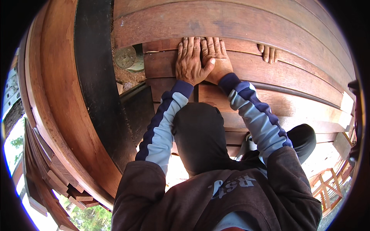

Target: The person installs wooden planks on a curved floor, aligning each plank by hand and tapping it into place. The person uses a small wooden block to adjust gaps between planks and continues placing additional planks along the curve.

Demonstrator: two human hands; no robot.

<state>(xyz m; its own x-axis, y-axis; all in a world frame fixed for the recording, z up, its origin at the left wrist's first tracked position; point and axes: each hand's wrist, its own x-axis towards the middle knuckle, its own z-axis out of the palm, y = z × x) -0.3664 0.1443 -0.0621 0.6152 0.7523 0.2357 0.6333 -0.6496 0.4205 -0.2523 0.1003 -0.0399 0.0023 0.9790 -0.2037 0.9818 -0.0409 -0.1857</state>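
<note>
Both my hands lie side by side on reddish-brown wooden planks (250, 63), fingers stretched out and pointing away from me. The fingertips of my left hand (189, 61) meet the near edge of a wide wooden board (192, 23). My right hand (216, 63) rests close against it, its fingertips at the same edge. Whether any fingertips reach under that edge, I cannot tell. Neither hand is wrapped round anything. Farther right, another person's fingers (268, 54) curl over the wide board's near edge.
A black board (96, 69) and a long curved brown timber (58, 77) run along the left. Between the black board and planks, a gap shows a round container (126, 57) below. Stacked wood pieces (58, 181) sit lower left. A wooden frame (327, 188) stands lower right.
</note>
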